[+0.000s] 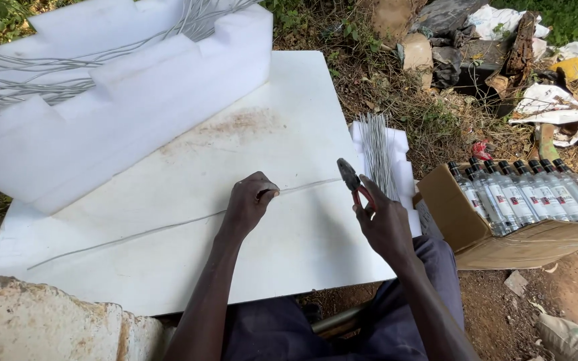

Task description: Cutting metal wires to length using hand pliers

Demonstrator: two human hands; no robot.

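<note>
Left hand (249, 200) pinches a long thin wire (168, 226) flat against the white board (289, 134); right hand (386, 224) is wrapped around red-handled pliers (352, 179), nose right at the wire's end.

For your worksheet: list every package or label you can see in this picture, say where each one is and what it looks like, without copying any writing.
Cardboard box: on the ground beside the person's right hand, brown, open, tipped on its side.
Bottles: a row inside the box, clear with dark caps.
Bottle labels: white with small red and dark marks, one on each bottle.
Foam packing block: white, notched, at the back of the white board.
</note>
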